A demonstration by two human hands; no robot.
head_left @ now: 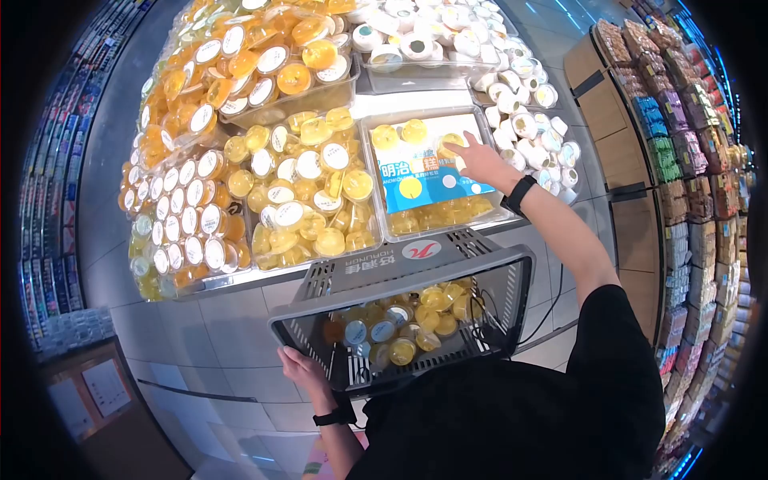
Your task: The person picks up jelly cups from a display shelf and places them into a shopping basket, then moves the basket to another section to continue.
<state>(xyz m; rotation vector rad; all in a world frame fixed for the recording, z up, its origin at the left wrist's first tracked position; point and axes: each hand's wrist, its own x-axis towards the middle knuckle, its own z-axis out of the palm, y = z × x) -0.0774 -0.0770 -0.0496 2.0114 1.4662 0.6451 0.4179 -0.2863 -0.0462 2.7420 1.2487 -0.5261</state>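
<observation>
My right hand (486, 166) reaches over a clear bin (374, 172) and touches a yellow jelly cup (451, 146) with its fingertips. That cup lies on a blue and white printed sheet (432, 194) with a few other yellow cups. More yellow cups show below the sheet. My left hand (304, 374) is at the lower left side of a grey shopping basket (400, 280), its fingers wrapped against the wall. Inside the basket are several yellow cups (436, 308) and some with blue lids (382, 330).
Left of the bin are heaped yellow cups (312, 188), white-lidded cups (188, 224) and orange cups (264, 68). White cups (524, 124) are piled at the back right. Shelves of packaged goods (680, 160) stand at the right, a wooden counter (100, 400) at the lower left.
</observation>
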